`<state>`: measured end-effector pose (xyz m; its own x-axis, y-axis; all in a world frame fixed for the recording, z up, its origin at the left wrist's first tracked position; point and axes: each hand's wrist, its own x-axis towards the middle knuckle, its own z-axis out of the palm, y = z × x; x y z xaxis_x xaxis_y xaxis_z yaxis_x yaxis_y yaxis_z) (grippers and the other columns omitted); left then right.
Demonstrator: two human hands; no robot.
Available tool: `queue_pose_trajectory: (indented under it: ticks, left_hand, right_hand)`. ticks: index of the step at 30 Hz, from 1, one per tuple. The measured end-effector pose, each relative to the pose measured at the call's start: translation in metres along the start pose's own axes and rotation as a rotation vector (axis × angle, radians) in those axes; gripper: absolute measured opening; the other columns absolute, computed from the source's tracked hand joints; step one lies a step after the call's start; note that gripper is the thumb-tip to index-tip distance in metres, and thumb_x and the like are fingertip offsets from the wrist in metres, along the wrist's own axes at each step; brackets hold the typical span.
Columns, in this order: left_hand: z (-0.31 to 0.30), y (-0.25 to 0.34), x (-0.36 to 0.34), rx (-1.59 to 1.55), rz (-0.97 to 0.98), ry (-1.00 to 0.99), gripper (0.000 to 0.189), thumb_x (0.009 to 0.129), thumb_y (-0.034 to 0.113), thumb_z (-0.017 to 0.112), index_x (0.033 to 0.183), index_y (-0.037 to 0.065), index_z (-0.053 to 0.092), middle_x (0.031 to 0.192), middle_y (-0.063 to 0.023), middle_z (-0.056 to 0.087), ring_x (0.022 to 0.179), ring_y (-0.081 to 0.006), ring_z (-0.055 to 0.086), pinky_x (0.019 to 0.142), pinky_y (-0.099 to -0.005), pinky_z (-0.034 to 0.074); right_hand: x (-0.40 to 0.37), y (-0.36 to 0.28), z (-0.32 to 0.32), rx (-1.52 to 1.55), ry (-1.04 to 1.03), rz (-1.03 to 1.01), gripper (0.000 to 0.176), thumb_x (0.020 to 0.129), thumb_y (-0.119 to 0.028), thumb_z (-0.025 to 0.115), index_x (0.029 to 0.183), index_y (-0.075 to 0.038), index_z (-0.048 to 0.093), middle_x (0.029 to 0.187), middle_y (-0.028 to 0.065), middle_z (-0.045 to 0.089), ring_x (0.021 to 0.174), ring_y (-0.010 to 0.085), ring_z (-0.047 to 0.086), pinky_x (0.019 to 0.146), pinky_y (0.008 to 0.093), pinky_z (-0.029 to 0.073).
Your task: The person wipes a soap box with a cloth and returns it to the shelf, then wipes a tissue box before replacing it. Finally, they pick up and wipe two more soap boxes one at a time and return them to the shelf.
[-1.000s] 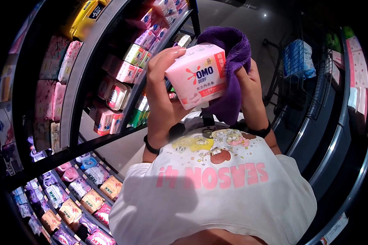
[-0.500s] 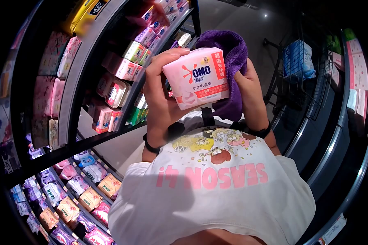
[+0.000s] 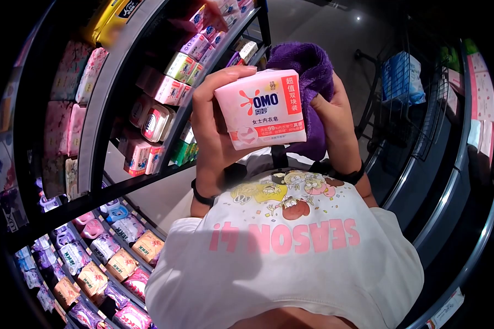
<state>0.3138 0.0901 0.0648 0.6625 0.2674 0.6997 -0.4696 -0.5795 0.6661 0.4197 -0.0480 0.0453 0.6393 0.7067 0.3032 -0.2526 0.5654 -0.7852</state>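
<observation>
In the head view, the left hand (image 3: 207, 115) is clamped around the pink soap pack (image 3: 262, 112), held up before the shirt (image 3: 318, 274), while the right hand (image 3: 336, 118) grips a purple cloth (image 3: 314, 68) at the pack's edge. The smooth-looking pack could slip if the left hand loosens, or twist if the cloth drags on it.

Your left hand (image 3: 207, 112) is on the left side of the soap pack (image 3: 262, 112), your right hand (image 3: 339, 118) to the pack's right, and the cloth (image 3: 317, 123) between them, partly behind the pack. All are beyond the front of your shirt (image 3: 291, 268). To your left, boxes (image 3: 170, 91) stand on a shelf rack (image 3: 119, 60); nearer you, packets (image 3: 92, 278) lie in rows below it. To your right, a bag (image 3: 402, 79) shows through a wire basket (image 3: 433, 125), with shelved cartons (image 3: 482, 85) farther right.
</observation>
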Motion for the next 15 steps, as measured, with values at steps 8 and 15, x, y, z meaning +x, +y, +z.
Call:
queue_pose_trajectory:
  ticks: [8, 15]
  left_hand:
    - [0.000, -0.007, -0.002, 0.018, 0.035, -0.094, 0.108, 0.049, 0.034, 0.084, 0.133, 0.008, 0.021, 0.119, -0.0186, 0.048, 0.105, -0.0257, 0.054, 0.088, -0.0335, 0.047]
    - [0.000, -0.006, 0.004, -0.039, 0.035, -0.113, 0.094, 0.049, 0.024, 0.085, 0.128, 0.010, 0.035, 0.120, -0.0167, 0.047, 0.109, -0.0272, 0.051, 0.086, -0.0333, 0.047]
  right_hand:
    - [-0.002, 0.004, -0.004, -0.013, 0.008, -0.110, 0.050, 0.079, -0.002, 0.062, 0.125, 0.001, 0.042, 0.111, 0.0097, 0.056, 0.100, 0.0152, 0.055, 0.087, 0.0277, 0.045]
    - [0.001, -0.003, -0.002, -0.070, 0.039, -0.016, 0.057, 0.075, -0.002, 0.066, 0.126, 0.001, 0.040, 0.113, 0.0092, 0.055, 0.102, 0.0149, 0.054, 0.088, 0.0279, 0.044]
